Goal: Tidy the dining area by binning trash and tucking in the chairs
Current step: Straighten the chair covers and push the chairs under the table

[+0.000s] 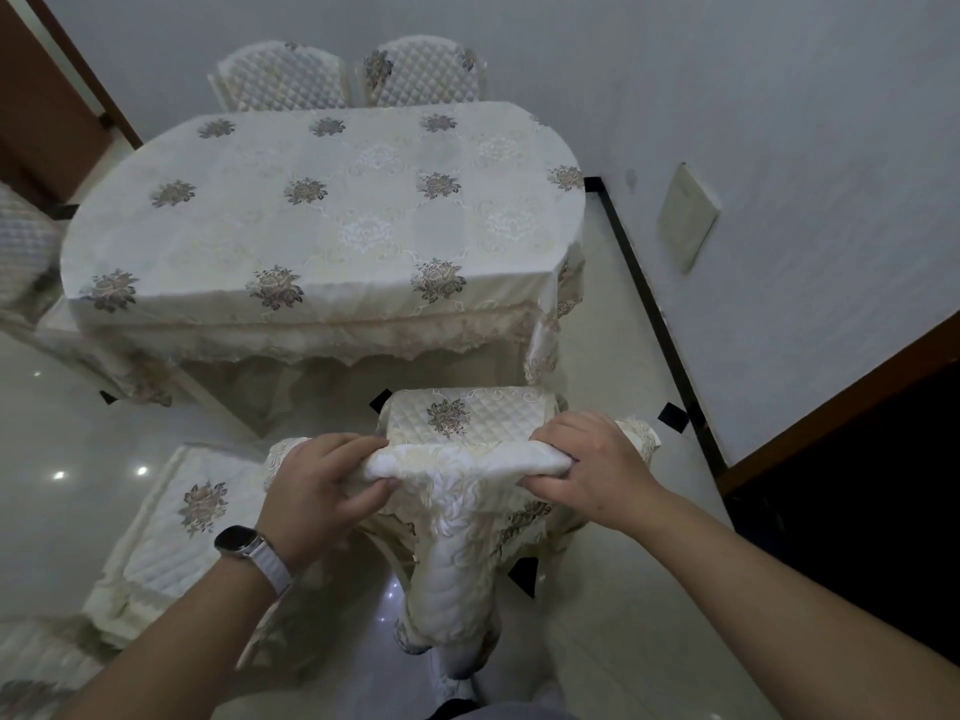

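1. Head view, hands: the left hand point(322, 491) and the right hand point(592, 470) each grip the top rail of the cloth-covered chair point(467, 462). The left is at its left end and the right at its right end. Fingers are curled over the far edge, with the thumbs on the near side.
2. Task item: this chair stands directly below the camera. Its quilted seat cushion point(457, 415) points at the counter point(322, 215), near the counter's right end. The seat's front edge lies near the tablecloth's hanging lace hem point(415, 340); whether it reaches beneath cannot be told.
3. A second chair point(187, 517) stands just left of the held one, apart from the counter.
4. Two further chairs point(283, 77) point(423, 70) stand side by side at the counter's far side, backs showing above its edge. Another chair point(26, 252) is partly in view at the left end.
5. Surroundings:
   - a smartwatch point(239, 543) with a pale band is on the left wrist;
   - a cream wall panel point(685, 218) is on the right wall;
   - black skirting point(649, 304) runs along the glossy floor point(52, 433).
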{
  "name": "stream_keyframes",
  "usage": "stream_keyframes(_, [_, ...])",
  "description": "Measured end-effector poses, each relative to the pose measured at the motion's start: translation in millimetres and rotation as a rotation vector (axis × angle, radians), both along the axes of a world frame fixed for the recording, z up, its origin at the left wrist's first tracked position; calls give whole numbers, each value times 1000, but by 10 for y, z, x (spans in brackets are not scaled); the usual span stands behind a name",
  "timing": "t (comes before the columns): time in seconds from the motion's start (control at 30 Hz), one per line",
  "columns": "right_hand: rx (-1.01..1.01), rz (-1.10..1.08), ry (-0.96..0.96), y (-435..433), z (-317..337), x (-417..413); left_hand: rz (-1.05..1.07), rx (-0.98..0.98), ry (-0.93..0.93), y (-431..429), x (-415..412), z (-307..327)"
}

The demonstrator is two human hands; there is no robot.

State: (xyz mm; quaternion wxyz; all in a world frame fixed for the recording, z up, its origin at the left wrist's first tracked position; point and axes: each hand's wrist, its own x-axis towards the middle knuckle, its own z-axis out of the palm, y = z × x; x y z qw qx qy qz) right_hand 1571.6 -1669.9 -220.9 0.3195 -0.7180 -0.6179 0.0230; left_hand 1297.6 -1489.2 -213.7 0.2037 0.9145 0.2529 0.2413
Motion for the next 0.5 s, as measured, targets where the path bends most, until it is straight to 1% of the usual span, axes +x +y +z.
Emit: stream_keyframes(0.5, [-8,66,11,392,-8,18,41,-12,28,256,-65,21])
